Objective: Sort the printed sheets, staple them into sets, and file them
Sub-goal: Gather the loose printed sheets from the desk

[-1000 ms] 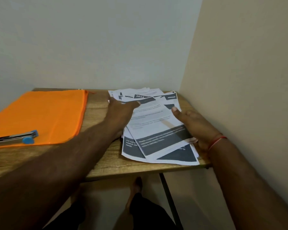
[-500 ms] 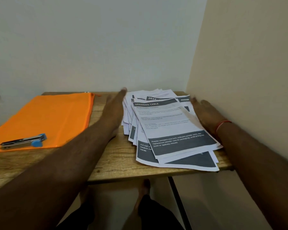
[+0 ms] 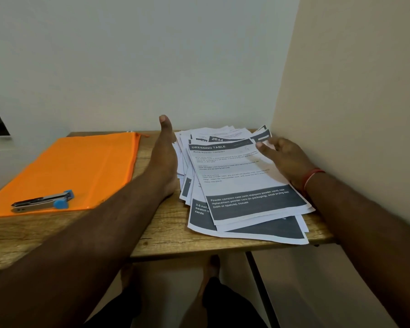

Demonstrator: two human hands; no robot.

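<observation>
So the messy stack of printed sheets (image 3: 241,185) sat on the right end of the wooden table (image 3: 161,230), pushed up near the beige side wall (image 3: 353,114), with its near edge hanging slightly past the table's front. The top page read "DRESSING TABLE". The left hand (image 3: 163,152) stood on edge, flat and loose with fingers straight, pressed right up against the stack's left side, gripping nothing. The right hand (image 3: 284,157) was on the opposite side, fingers spread and relaxed, resting on the top sheet's right edge, also not clamped on anything. So the pile was basically sandwiched between the two hands. Over on the left, well apart from the papers, an orange file pouch (image 3: 76,166) lay flat with a blue-tipped stapler (image 3: 43,201) resting on its near corner.
</observation>
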